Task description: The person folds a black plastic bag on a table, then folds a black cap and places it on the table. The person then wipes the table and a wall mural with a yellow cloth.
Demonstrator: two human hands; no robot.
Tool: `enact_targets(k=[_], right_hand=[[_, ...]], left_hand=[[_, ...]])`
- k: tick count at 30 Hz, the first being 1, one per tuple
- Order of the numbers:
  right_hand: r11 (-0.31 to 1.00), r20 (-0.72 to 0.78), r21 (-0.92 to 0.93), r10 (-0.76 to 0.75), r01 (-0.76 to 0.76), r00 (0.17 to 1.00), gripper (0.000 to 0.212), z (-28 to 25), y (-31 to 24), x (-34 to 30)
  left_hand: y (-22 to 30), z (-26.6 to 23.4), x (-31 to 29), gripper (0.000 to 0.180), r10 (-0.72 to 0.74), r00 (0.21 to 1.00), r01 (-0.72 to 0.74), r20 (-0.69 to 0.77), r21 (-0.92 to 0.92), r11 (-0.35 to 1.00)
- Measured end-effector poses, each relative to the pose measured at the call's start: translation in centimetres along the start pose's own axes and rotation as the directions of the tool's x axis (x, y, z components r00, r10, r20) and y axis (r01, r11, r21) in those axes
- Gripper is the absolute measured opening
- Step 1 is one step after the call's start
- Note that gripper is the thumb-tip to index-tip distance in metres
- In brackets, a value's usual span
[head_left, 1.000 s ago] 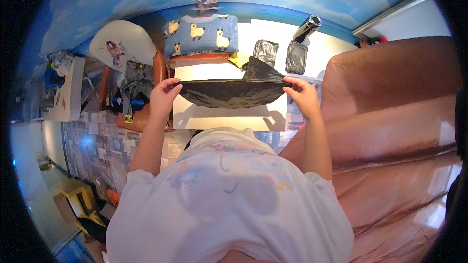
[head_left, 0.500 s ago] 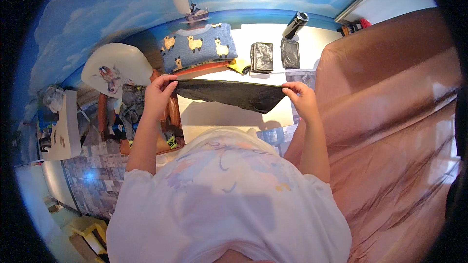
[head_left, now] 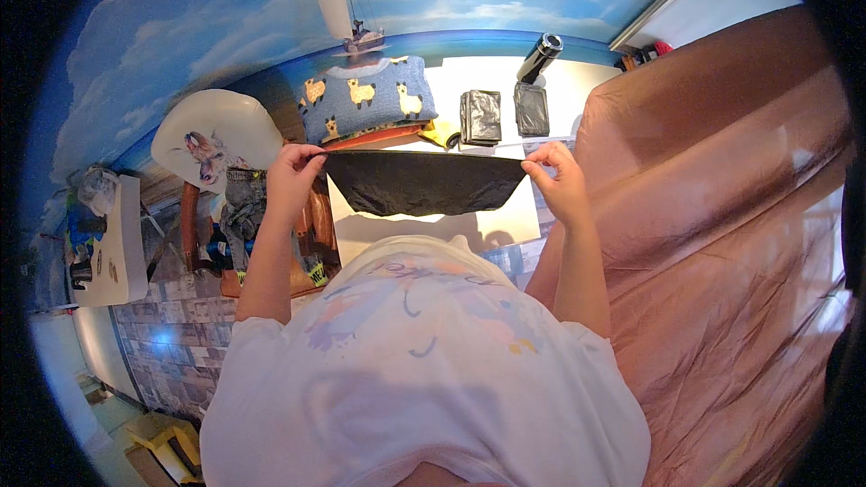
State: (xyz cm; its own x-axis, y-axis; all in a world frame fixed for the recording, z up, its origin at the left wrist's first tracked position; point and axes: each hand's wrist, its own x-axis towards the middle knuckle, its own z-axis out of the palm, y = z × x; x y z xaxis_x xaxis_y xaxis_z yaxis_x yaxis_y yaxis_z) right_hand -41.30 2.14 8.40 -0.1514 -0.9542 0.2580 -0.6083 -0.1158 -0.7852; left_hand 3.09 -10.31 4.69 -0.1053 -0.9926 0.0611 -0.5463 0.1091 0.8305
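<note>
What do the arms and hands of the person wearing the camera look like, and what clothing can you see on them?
Both the left hand and right hand are ungloved, and the forearms are bare. The white T-shirt has loose short sleeves and a pastel print.

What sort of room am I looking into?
Probably a living room or bedroom in a home: a sailboat mural covers the wall, a folded sweater tops a clothes pile, and a chair with clothes on it stands at left.
</note>
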Motion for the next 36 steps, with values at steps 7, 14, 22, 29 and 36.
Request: enact_targets(k=[7, 14, 22, 29, 36], right_hand=[[0.981, 0.164, -0.051, -0.179, 0.189, 0.97, 0.013, 4.3, -6.7, 0.6], [0.957, 0.301, 0.192, -0.268, 0.217, 0.915, 0.022, 5.6, -10.4, 1.9], [0.972, 0.413, -0.022, -0.204, 0.233, 0.888, 0.025, 2.7, -5.5, 0.9], [0.95, 0.378, -0.164, -0.187, 0.265, 0.907, 0.017, 2.4, -2.3, 0.3], [0.99, 0.336, -0.033, -0.121, 0.14, 0.934, 0.021, 3.0, -0.7, 0.4]], left_hand=[[6.7, 3.2, -1.0, 0.051, 0.456, 0.89, -0.442, -0.025, 0.197, 0.875], [14.5, 6.6, -2.7, 0.016, 0.434, 0.763, -0.47, 0.48, -0.049, 0.881], [14.2, 4.2, -2.9, 0.016, 0.411, 0.837, -0.37, 0.36, -0.181, 0.911], [13.6, 2.6, -2.7, 0.016, 0.434, 0.871, -0.409, 0.231, -0.151, 0.9], [12.2, 1.3, -2.7, 0.014, 0.273, 0.955, -0.249, 0.116, -0.184, 0.951]])
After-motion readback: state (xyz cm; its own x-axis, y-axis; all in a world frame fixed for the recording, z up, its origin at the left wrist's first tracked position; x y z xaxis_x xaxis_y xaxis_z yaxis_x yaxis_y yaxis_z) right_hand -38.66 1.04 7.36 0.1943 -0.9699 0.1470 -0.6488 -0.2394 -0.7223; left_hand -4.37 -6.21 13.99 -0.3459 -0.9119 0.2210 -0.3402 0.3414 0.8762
